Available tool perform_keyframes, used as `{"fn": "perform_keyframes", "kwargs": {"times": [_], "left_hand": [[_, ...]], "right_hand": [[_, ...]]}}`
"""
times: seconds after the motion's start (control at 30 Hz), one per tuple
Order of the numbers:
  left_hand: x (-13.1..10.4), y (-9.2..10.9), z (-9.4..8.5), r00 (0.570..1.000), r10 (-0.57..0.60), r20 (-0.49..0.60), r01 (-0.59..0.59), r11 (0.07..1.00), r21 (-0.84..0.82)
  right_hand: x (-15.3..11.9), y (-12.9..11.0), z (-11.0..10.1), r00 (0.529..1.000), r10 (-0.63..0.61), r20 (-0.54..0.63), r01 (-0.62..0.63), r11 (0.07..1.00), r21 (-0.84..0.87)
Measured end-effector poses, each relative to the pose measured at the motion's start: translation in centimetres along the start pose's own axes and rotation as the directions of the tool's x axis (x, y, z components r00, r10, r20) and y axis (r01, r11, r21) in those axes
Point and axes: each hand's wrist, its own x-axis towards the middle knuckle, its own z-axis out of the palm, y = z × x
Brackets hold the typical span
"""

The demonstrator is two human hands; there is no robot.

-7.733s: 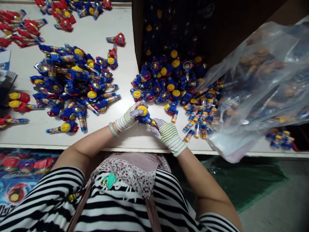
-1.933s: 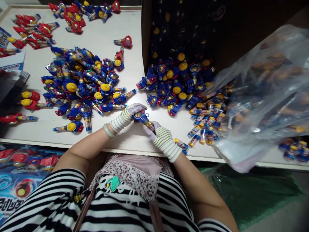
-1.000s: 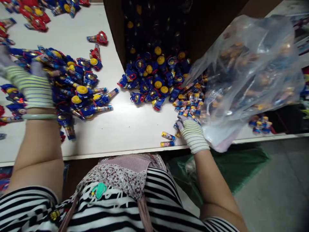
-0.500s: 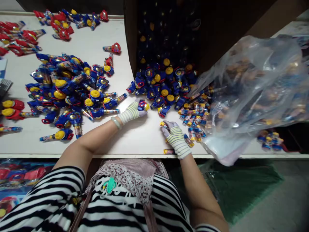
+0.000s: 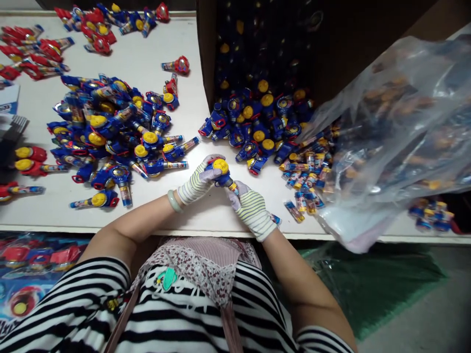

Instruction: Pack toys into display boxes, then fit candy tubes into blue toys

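My left hand (image 5: 200, 181), in a striped glove with bare-looking grey fingertips, is closed round a blue toy with a yellow disc (image 5: 222, 166). My right hand (image 5: 252, 208), gloved alike, pinches a small labelled tube (image 5: 233, 187) at the toy's lower right end. The tube and toy touch, and fingers partly hide the tube. To the right lies a pile of small labelled tubes (image 5: 311, 171). Beyond my hands is a heap of blue toys without tubes (image 5: 257, 122). On the left is a big pile of blue toys with tubes attached (image 5: 106, 127).
Red toys (image 5: 51, 49) lie at the far left of the white table (image 5: 147, 215). A dark open box (image 5: 206, 54) stands at the back. A clear plastic bag (image 5: 390, 132) of small parts covers the right side. Green cloth (image 5: 382, 284) lies below.
My right hand has moved left and up from the loose tubes, bringing a tube to the toy. The toy in my left hand has turned, its yellow disc now facing up.
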Motion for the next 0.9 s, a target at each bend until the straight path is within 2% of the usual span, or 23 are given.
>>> {"fn": "perform_keyframes", "kwargs": {"times": [0.07,0.1,0.13,0.2,0.23,0.27,0.3,0.37,0.43,0.53,0.67,0.73,0.77,0.8,0.83,0.9], "left_hand": [[-0.4,0.2,0.0,0.999,-0.014,0.034,0.013,0.999,0.029],[-0.6,0.5,-0.1,0.996,-0.039,0.084,0.032,0.997,0.075],[-0.8,0.9,-0.2,0.986,-0.072,0.152,0.051,0.989,0.137],[-1.2,1.7,-0.4,0.950,-0.151,0.273,0.074,0.959,0.272],[-1.2,1.9,-0.4,0.942,-0.172,0.289,0.077,0.947,0.311],[-1.3,2.1,-0.4,0.951,-0.161,0.264,0.072,0.946,0.316],[-1.3,2.1,-0.3,0.971,-0.121,0.204,0.058,0.956,0.288],[-1.4,1.7,-0.1,0.999,-0.019,0.046,0.010,0.983,0.181],[-1.6,1.1,0.3,0.998,0.031,-0.054,-0.027,0.997,0.069],[-2.0,0.2,1.0,0.992,0.050,-0.119,-0.055,0.998,-0.039],[-2.3,-0.3,2.2,0.967,0.131,-0.219,-0.149,0.987,-0.066],[-2.4,-0.2,2.7,0.956,0.192,-0.223,-0.207,0.977,-0.045],[-2.5,0.0,2.9,0.955,0.215,-0.205,-0.227,0.973,-0.040],[-2.6,0.2,3.0,0.958,0.226,-0.175,-0.236,0.971,-0.040],[-2.6,0.4,3.0,0.966,0.222,-0.132,-0.230,0.972,-0.045],[-2.6,0.9,2.8,0.983,0.184,-0.029,-0.185,0.982,-0.041]], "right_hand": [[-0.3,0.5,0.4,0.999,-0.027,0.023,0.022,0.979,0.205],[-0.5,0.8,0.7,0.993,-0.066,0.097,0.028,0.935,0.354],[-0.7,1.0,1.0,0.972,-0.123,0.200,0.005,0.862,0.507],[-1.0,1.2,2.0,0.892,-0.243,0.382,-0.124,0.680,0.722],[-1.0,1.1,2.5,0.869,-0.262,0.419,-0.185,0.614,0.768],[-1.0,1.0,2.9,0.878,-0.243,0.412,-0.206,0.585,0.785],[-0.8,0.8,3.2,0.916,-0.189,0.355,-0.182,0.594,0.784],[-0.4,0.4,3.3,0.983,-0.079,0.167,-0.064,0.699,0.712],[0.0,0.0,2.6,0.997,-0.065,0.043,0.030,0.832,0.554],[0.3,-0.7,1.0,0.996,-0.074,0.058,0.053,0.950,0.307],[0.5,-1.3,-0.3,0.998,-0.028,0.059,0.024,0.997,0.074],[0.5,-1.3,-0.1,1.000,-0.016,0.026,0.013,0.995,0.101],[0.5,-1.2,0.3,1.000,-0.016,0.020,0.012,0.981,0.193],[0.3,-1.1,0.8,0.999,-0.020,0.034,0.007,0.941,0.339],[0.2,-1.1,1.3,0.996,-0.034,0.080,-0.012,0.857,0.515],[-0.1,-1.2,2.4,0.967,-0.108,0.232,-0.124,0.595,0.794]]}}
